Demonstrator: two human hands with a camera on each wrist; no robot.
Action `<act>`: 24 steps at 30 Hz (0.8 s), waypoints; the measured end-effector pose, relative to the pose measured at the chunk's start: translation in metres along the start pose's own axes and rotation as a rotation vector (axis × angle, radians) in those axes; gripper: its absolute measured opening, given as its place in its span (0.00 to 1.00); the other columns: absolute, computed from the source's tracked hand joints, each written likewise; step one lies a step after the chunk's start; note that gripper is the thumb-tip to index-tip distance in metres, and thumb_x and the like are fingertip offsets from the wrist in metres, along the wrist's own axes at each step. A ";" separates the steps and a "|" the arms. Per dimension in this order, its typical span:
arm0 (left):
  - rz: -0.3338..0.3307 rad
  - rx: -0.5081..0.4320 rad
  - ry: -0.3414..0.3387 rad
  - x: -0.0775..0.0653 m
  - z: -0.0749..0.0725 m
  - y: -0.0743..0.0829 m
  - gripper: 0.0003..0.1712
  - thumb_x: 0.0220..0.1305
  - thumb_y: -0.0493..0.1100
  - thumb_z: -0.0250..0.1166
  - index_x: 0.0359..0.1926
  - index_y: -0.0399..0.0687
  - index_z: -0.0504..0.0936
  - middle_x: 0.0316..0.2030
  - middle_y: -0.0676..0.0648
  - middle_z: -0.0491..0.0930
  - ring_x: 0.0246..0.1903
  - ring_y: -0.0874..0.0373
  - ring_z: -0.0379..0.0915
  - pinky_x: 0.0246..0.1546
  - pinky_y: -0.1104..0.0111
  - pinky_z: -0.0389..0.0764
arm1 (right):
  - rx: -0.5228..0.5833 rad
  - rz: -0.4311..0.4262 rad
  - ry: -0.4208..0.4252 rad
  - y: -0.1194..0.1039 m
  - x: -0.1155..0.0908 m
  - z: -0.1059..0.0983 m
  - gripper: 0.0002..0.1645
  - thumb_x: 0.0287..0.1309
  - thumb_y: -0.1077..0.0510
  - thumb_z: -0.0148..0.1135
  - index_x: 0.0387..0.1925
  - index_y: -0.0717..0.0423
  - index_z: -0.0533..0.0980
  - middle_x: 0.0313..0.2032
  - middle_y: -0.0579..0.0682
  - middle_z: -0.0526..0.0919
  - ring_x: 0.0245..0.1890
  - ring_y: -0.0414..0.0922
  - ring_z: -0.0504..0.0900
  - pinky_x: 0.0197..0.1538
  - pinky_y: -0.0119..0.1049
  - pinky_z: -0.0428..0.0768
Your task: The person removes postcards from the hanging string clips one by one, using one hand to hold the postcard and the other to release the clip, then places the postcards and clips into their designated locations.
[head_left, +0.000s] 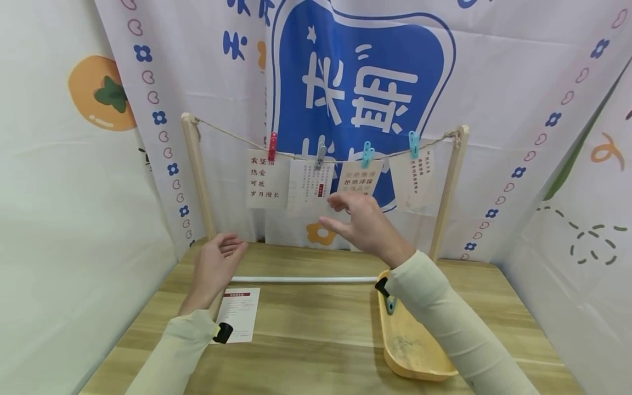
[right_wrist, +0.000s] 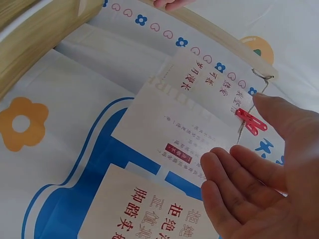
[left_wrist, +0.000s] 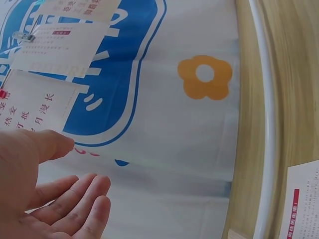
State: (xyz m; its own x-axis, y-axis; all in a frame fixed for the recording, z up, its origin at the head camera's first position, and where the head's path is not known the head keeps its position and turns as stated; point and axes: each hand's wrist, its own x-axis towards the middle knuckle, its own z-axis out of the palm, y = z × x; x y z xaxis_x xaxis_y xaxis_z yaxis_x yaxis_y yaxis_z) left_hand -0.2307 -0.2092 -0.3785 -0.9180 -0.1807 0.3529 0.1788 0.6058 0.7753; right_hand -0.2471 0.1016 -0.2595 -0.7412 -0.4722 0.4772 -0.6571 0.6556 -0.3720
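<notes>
My left hand (head_left: 216,262) is raised beside the left wooden post (head_left: 197,164), its fingers relaxed and holding nothing. In front of the hanging cards my right hand (head_left: 362,224) hovers with thumb and fingers apart, also holding nothing. A twine line (head_left: 227,134) sags between the two posts. From it hang several printed cards: one under a red clothespin (head_left: 273,147), a white card (head_left: 306,184) under a grey clothespin (head_left: 321,153), and others under blue clothespins (head_left: 367,154). The right hand overlaps the lower part of the third card (head_left: 357,174) in the head view.
Another printed card (head_left: 241,315) lies on the wooden table (head_left: 316,334) near the left forearm. A yellow tray (head_left: 415,351) with a bluish clothespin (head_left: 391,305) in it sits partly under the right forearm. Across the back runs a white rod (head_left: 306,280); a printed cloth hangs behind.
</notes>
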 end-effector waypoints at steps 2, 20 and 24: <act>0.005 -0.006 0.009 0.002 0.000 0.001 0.24 0.66 0.51 0.62 0.57 0.40 0.75 0.50 0.40 0.83 0.49 0.48 0.82 0.50 0.58 0.84 | -0.008 -0.004 0.001 -0.002 0.003 -0.002 0.25 0.57 0.43 0.67 0.53 0.51 0.77 0.50 0.47 0.82 0.50 0.43 0.80 0.56 0.42 0.82; 0.008 -0.075 0.053 0.021 0.006 0.010 0.23 0.66 0.48 0.62 0.58 0.42 0.75 0.52 0.42 0.82 0.52 0.50 0.81 0.53 0.62 0.83 | -0.064 -0.011 0.008 -0.022 0.027 -0.006 0.29 0.59 0.39 0.64 0.56 0.50 0.75 0.50 0.47 0.82 0.51 0.42 0.78 0.56 0.39 0.81; 0.009 -0.120 0.079 0.027 0.007 0.011 0.24 0.66 0.48 0.63 0.58 0.42 0.75 0.51 0.43 0.82 0.52 0.51 0.81 0.54 0.65 0.82 | -0.059 -0.022 0.013 -0.027 0.034 -0.007 0.29 0.59 0.39 0.63 0.57 0.50 0.75 0.50 0.46 0.81 0.51 0.43 0.79 0.56 0.38 0.81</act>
State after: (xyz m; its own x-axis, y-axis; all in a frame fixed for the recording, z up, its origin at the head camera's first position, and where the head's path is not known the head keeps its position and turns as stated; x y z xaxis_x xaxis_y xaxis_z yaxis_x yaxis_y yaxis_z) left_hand -0.2564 -0.2019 -0.3641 -0.8866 -0.2389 0.3960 0.2318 0.5115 0.8275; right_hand -0.2535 0.0724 -0.2279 -0.7246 -0.4791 0.4954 -0.6637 0.6789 -0.3141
